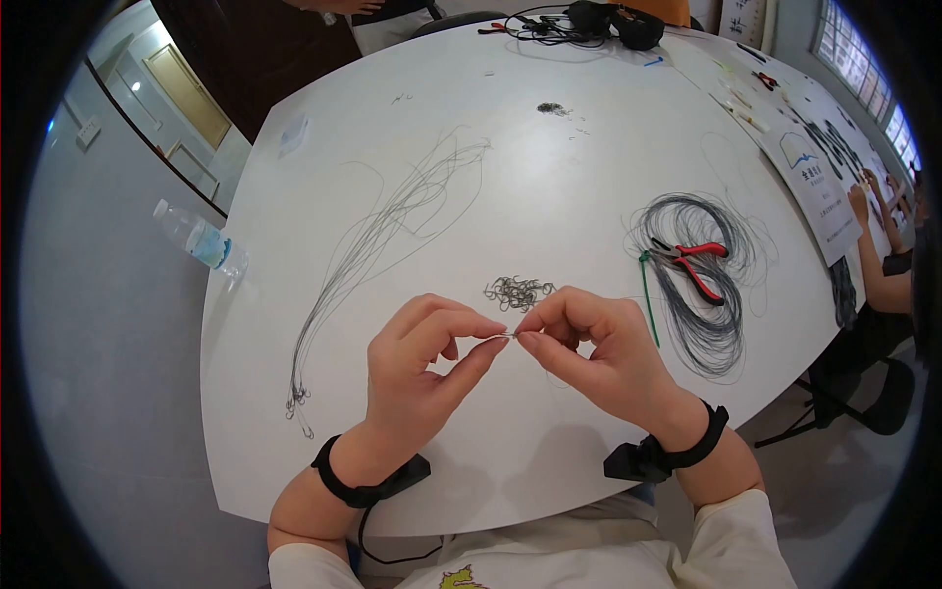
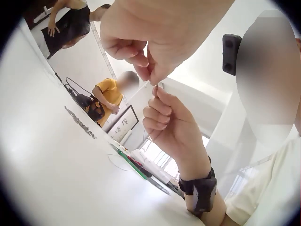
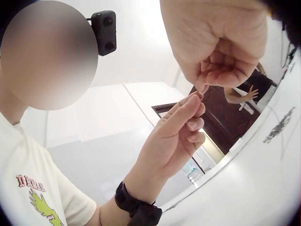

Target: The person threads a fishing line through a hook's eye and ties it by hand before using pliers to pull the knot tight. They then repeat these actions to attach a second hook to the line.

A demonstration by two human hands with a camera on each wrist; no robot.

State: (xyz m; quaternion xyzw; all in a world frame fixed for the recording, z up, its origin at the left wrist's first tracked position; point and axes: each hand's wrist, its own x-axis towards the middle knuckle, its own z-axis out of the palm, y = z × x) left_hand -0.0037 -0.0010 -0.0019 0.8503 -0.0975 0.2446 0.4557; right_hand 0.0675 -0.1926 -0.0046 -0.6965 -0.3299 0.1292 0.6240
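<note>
Over the near middle of the table, my left hand (image 1: 417,363) and right hand (image 1: 603,348) meet fingertip to fingertip. Thumb and index finger of each pinch a tiny thin piece, which looks like a fish hook (image 1: 510,336), mostly hidden by the fingertips. A faint strand of line shows below the right hand. Just beyond the hands lies a pile of loose fish hooks (image 1: 517,292). To the left, a bundle of fine fishing line (image 1: 368,236) stretches across the table, with several tied hooks (image 1: 297,398) at its near end.
Right of the hands, red-handled pliers (image 1: 692,260) lie on a coil of grey line (image 1: 702,344) beside a green strip (image 1: 651,304). A small dark pile (image 1: 551,109) sits farther back. A water bottle (image 1: 201,239) stands at the left edge. Other people are around the table (image 1: 442,471).
</note>
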